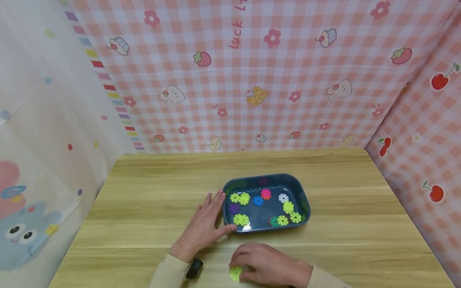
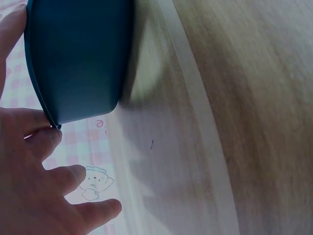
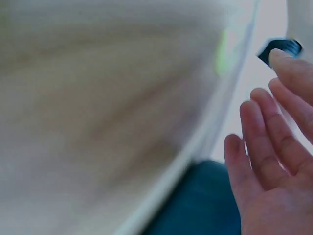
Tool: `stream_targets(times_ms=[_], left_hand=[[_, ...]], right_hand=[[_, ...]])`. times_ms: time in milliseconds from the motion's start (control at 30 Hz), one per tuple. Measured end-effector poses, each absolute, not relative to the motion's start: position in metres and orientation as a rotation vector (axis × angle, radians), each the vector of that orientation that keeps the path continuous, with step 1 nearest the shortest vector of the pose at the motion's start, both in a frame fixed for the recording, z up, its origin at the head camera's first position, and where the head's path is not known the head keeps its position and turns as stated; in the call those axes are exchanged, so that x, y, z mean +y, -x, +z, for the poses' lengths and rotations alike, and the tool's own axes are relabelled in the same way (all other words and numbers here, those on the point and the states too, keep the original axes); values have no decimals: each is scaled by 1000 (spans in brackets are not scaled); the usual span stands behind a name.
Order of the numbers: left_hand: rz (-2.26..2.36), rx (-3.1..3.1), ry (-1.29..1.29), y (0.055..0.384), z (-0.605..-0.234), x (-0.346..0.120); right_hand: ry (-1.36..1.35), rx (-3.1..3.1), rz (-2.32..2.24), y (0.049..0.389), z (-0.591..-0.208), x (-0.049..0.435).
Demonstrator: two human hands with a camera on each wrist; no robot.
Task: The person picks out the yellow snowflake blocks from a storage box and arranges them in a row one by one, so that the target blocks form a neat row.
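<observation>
A dark blue tray stands on the table with several flower-shaped plastic discs in it. Among these are yellow-green discs, a purple disc, a blue disc and a white disc. My left hand rests spread at the tray's left end, fingertips and thumb touching its rim. In front of the tray, my right hand is over the table, its thumb and forefinger around a yellow-green disc. The right wrist view shows these fingers loosely extended, with a blurred yellow-green disc beyond their tips.
The wooden table reaches back to a pink checked cloth. Patterned cloths also hang at the left and right sides. A black device sits at the left wrist, by the sleeve.
</observation>
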State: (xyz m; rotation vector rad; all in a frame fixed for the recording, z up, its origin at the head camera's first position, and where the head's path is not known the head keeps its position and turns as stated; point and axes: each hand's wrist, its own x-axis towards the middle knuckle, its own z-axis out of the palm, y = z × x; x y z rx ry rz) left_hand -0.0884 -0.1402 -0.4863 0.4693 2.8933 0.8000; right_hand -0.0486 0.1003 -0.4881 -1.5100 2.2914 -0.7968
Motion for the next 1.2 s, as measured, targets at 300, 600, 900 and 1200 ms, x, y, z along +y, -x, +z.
stream_targets(times_ms=[300,600,900,1200], left_hand=[[836,2884,-535,91,-489,-147],[880,2863,-564,92,-490,-153],[893,2868,-604,91,-491,-155],[882,2863,-599,92,-490,-155]], right_hand=[[1523,2424,-1074,67,-464,111],[1245,2565,-1232,96,-460,111],[1091,2633,-1047,115,-466,104],[1035,2590,-907,134,-474,96]])
